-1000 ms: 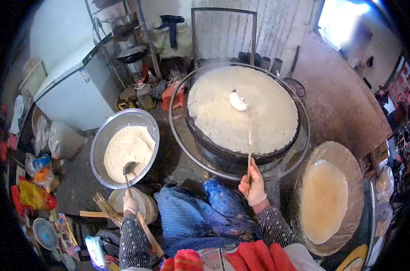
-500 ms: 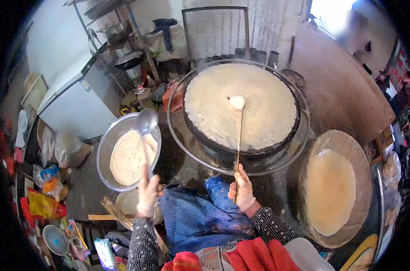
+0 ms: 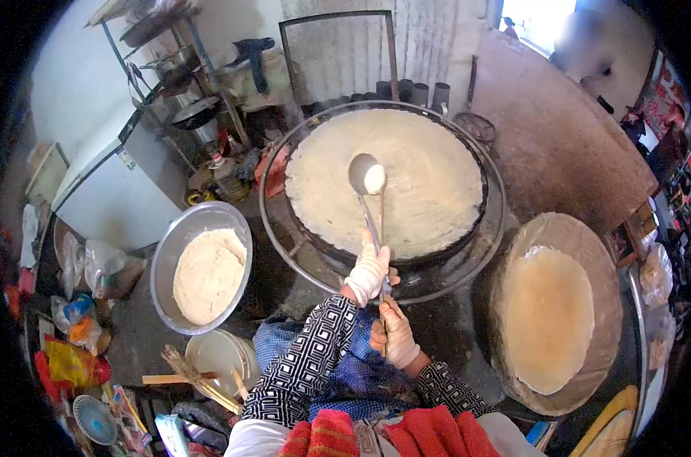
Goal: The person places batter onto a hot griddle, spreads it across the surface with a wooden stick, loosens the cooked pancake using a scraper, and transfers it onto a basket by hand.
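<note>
My gloved left hand (image 3: 367,276) is wrapped round the handle of a metal ladle (image 3: 356,177), whose bowl hangs over the large round griddle (image 3: 483,204). A thin layer of pale batter (image 3: 429,171) covers the griddle's surface. In my gloved right hand (image 3: 395,337) is a thin stick (image 3: 382,221) with a white, batter-coated lump (image 3: 374,180) at its far end. That lump appears beside or against the ladle's bowl; I cannot tell whether they touch. Both hands are close together near the griddle's front edge, the left one farther forward.
A metal basin (image 3: 159,266) of thick batter stands at the left, with a pale bucket (image 3: 251,362) below it. On the right, a round shallow container (image 3: 606,320) holds a thin flatbread (image 3: 547,320). A metal ring (image 3: 268,221) surrounds the griddle. A brown board (image 3: 566,137) stands behind.
My left hand has carried the ladle from above the basin rightward to the griddle, beside the stick's end. The view has shifted slightly; my right hand still grips the stick.
</note>
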A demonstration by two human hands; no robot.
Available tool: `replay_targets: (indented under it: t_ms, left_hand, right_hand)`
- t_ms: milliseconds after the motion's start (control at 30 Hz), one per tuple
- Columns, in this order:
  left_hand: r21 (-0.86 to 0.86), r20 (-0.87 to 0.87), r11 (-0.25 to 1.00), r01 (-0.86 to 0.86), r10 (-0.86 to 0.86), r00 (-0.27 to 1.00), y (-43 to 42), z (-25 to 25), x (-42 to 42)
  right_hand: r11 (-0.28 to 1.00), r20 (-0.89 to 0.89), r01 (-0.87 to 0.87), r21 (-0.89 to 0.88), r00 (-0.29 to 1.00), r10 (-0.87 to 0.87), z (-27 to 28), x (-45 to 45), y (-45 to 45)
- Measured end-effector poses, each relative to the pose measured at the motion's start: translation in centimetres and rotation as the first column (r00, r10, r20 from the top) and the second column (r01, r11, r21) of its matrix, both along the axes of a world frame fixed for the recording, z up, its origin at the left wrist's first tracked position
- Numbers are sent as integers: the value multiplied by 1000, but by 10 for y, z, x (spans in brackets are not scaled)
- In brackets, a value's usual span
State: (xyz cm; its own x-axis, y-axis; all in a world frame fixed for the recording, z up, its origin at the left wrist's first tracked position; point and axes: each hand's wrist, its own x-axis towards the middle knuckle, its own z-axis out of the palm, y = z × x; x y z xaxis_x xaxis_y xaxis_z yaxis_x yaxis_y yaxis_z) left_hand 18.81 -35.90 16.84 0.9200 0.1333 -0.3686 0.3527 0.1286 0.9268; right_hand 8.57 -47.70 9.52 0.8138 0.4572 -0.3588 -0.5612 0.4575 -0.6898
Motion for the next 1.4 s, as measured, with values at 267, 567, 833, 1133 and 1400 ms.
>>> replay_targets:
  t_ms: [267,567,833,1133,1400]
  left_hand:
    - [-653,145,756,-34,169,975,60,54,-33]
    - [-599,20,745,-294,381,924,207,27,-158]
    - [-329,-200,796,-508,467,862,374,-108,-256]
    - [581,-360,813,47,205,910,425,-165,-251]
    - [989,63,-118,-91,-222,973,343,-115,-90]
  right_hand:
    - [861,398,290,-418,910,-114,62,20,-69]
    - [862,158,-59,-503,975,159,25,97,-68]
    - [854,139,-181,-487,950,280,5,76,31]
    - [928,164,64,-368,986,-3,34,56,4]
    - [766,158,223,-603,975,-159,8,97,-119]
